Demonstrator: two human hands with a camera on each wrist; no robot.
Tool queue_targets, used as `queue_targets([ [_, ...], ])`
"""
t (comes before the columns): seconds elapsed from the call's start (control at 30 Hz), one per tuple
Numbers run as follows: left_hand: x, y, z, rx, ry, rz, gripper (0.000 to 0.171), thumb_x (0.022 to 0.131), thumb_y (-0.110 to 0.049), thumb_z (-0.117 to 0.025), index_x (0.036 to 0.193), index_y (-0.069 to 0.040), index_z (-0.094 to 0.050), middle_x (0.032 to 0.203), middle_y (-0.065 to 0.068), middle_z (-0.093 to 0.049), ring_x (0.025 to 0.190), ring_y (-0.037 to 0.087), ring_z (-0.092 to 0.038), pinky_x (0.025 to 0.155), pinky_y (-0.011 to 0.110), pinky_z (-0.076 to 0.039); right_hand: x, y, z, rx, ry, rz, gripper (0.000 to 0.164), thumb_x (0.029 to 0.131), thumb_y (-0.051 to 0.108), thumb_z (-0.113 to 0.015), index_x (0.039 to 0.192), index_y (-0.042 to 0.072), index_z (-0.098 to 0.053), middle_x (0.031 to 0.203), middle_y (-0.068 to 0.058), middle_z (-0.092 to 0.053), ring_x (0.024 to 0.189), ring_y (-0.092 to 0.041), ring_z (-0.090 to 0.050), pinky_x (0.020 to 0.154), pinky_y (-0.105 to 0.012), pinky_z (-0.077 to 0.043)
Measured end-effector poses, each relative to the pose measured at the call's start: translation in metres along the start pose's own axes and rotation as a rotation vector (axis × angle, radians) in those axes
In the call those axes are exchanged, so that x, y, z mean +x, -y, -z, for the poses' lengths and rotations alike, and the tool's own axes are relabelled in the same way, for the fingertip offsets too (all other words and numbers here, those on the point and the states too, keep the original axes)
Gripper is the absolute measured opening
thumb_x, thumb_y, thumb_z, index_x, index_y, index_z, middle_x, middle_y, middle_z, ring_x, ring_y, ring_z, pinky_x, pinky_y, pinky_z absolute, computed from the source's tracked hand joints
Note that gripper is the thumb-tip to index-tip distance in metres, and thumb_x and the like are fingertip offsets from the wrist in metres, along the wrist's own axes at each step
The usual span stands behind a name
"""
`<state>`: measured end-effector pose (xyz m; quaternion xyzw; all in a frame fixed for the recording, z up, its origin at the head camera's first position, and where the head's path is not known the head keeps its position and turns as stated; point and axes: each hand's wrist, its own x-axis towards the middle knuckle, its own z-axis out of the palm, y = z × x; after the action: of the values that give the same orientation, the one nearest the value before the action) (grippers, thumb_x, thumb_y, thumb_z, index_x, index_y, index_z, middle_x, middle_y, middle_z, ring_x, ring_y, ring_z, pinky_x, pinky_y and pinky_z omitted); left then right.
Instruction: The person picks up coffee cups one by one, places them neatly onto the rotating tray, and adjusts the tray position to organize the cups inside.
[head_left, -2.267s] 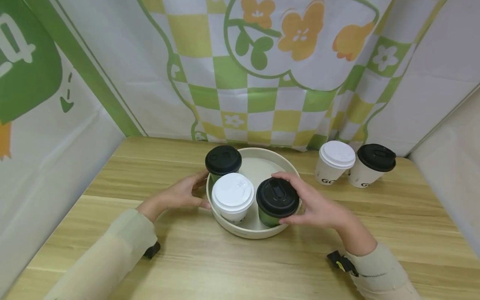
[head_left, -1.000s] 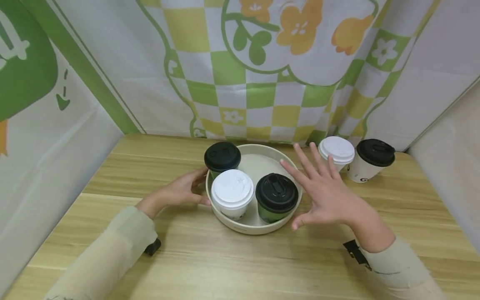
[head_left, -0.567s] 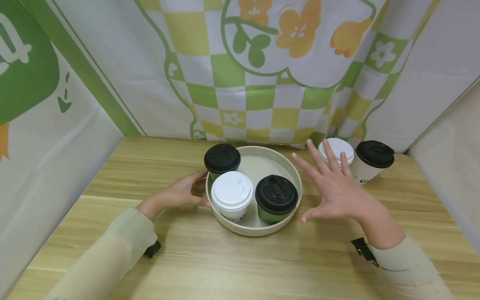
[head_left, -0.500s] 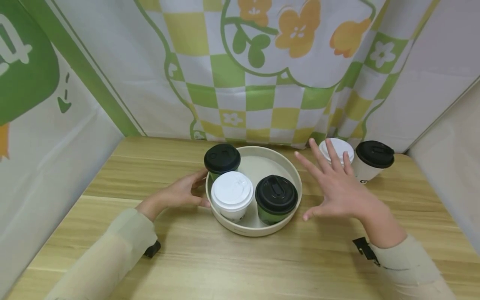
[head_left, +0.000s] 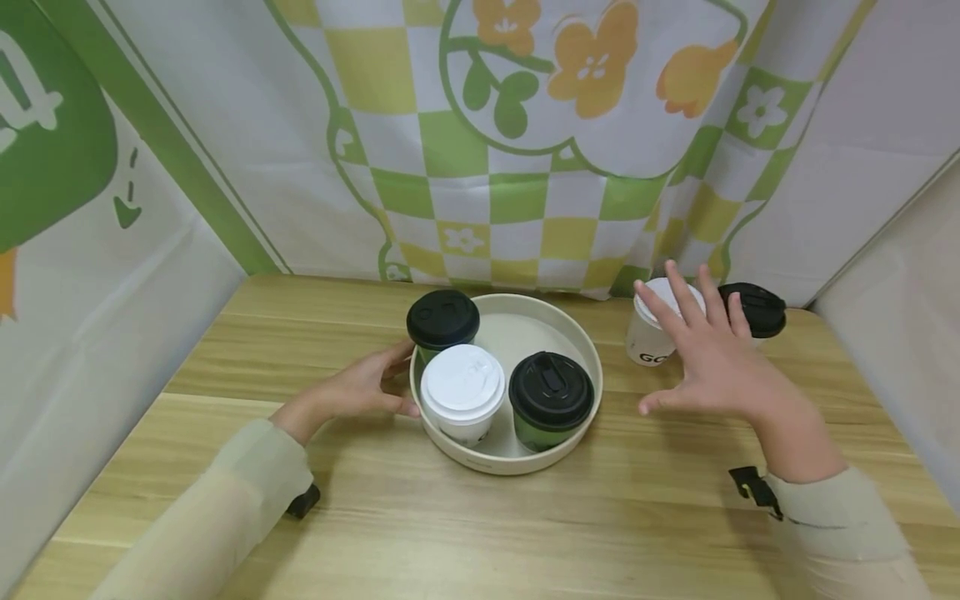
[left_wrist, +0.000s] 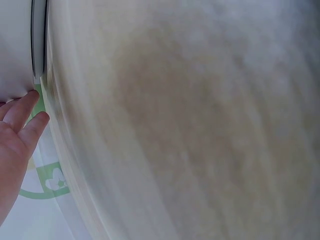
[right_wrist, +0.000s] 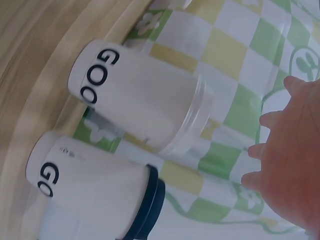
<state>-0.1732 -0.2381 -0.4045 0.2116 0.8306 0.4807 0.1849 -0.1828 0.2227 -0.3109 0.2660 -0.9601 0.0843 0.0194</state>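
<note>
A round cream tray (head_left: 551, 312) holds three lidded paper cups. At its left stands a green cup with a black lid (head_left: 442, 319), in front of that a white-lidded cup (head_left: 462, 383), and to the right a green cup with a wide black lid (head_left: 551, 392). My left hand (head_left: 367, 385) rests against the tray's left wall with thumb and fingers spread. My right hand (head_left: 716, 358) is spread above the table, partly covering two white cups: a white-lidded cup (right_wrist: 145, 95) and a black-lidded cup (right_wrist: 95, 185). In the right wrist view its fingers are apart from both.
The wooden table (head_left: 480, 533) runs back to a checked, flowered curtain (head_left: 517, 200). White fabric walls stand at left and right. Behind the tray, the curtain hangs close to the table's rear edge.
My right hand has let go of the wide black-lidded green cup, leaving it in the tray, and moved right to the two white cups. The left hand has stayed at the tray.
</note>
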Motion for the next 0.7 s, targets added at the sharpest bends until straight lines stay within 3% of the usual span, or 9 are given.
queue_targets([
  [0.23, 0.000, 0.000, 0.000, -0.001, -0.003, 0.004, 0.109, 0.080, -0.018, -0.083, 0.159, -0.001, -0.010, 0.166, 0.021, -0.013, 0.148, 0.046, -0.025, 0.119, 0.059, -0.029, -0.002, -0.020, 0.005, 0.033, -0.014, -0.060, 0.139, 0.060, 0.070, -0.083, 0.160, 0.033, 0.007, 0.166, -0.005, 0.024, 0.148, -0.039, 0.031, 0.111, -0.080, 0.010],
  [0.47, -0.001, -0.001, -0.001, 0.002, -0.009, 0.010, 0.108, 0.081, -0.018, -0.083, 0.159, 0.000, -0.010, 0.166, 0.022, -0.013, 0.148, 0.047, -0.025, 0.118, 0.060, -0.030, -0.004, -0.048, 0.005, 0.084, -0.097, -0.077, 0.145, 0.055, 0.057, -0.091, 0.161, 0.026, 0.004, 0.167, -0.015, 0.016, 0.149, -0.048, 0.020, 0.107, -0.085, 0.003],
  [0.7, -0.001, -0.001, -0.001, 0.007, -0.014, 0.017, 0.108, 0.081, -0.019, -0.083, 0.158, 0.001, -0.010, 0.165, 0.022, -0.014, 0.148, 0.046, -0.026, 0.118, 0.059, -0.030, -0.009, -0.072, 0.003, 0.146, -0.167, -0.082, 0.144, 0.057, 0.050, -0.092, 0.161, 0.024, 0.004, 0.168, -0.013, 0.013, 0.148, -0.055, 0.013, 0.107, -0.085, 0.002],
])
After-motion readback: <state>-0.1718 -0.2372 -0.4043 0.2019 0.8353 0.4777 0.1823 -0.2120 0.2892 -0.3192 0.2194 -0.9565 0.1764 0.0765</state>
